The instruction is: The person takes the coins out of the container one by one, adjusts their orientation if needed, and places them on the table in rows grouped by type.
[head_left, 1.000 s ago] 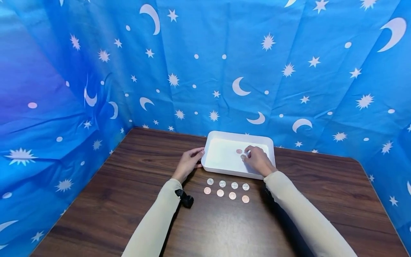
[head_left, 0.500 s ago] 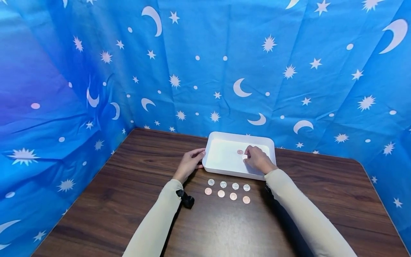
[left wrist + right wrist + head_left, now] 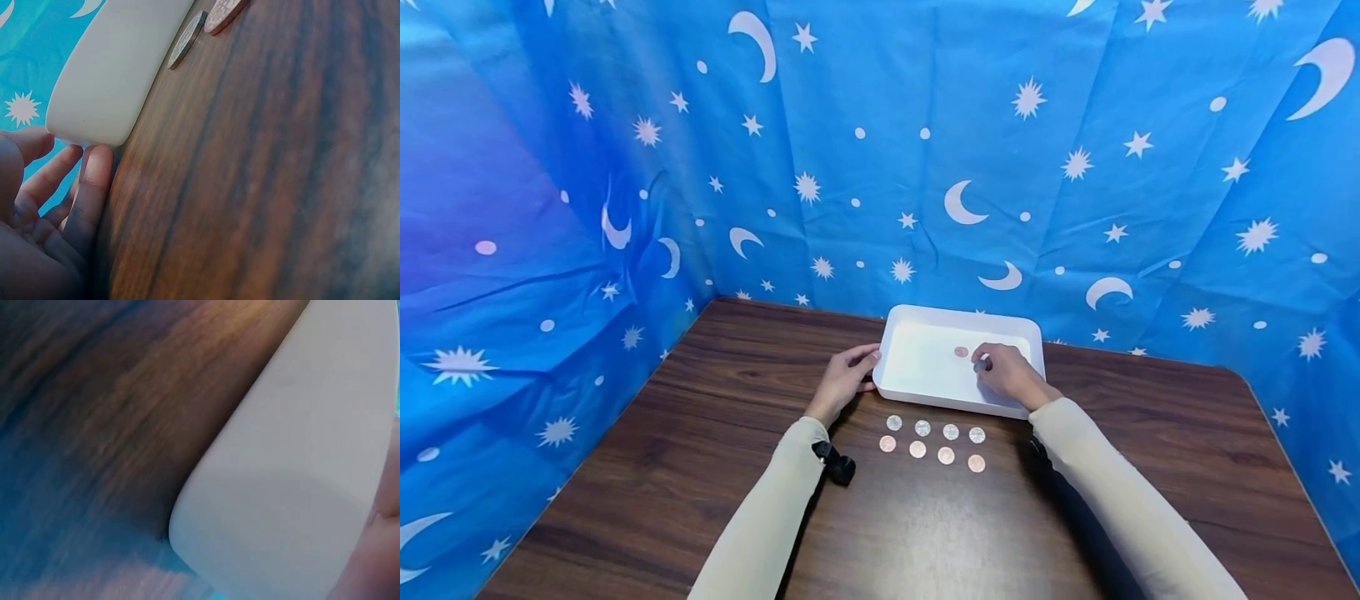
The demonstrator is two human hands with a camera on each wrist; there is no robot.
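A white tray [image 3: 917, 398] stands at the far side of the table. My left hand [image 3: 838, 383] is at its left end; in the left wrist view the thumb touches the rim and the extended fingers [image 3: 98, 165] rest against the outer wall. Inside the tray, my right hand [image 3: 1009, 373] pinches a silver coin [image 3: 981, 366] between thumb and fingers. A copper coin [image 3: 961, 352] lies on the tray floor just left of those fingertips. Only the tray's outer wall [image 3: 281, 456] and part of the hand appear in the right wrist view, so the coin is hidden there.
In front of the tray, several silver coins [image 3: 922, 428] form a row on the wooden table [image 3: 700, 450]. A row of several copper coins [image 3: 917, 450] lies nearer. A blue cloth [image 3: 880, 167] with moons and stars hangs behind and beside the table.
The silver coin has come up between my right fingertips and is tilted now, while the right hand has shifted slightly right. My left hand stays at the tray's end.
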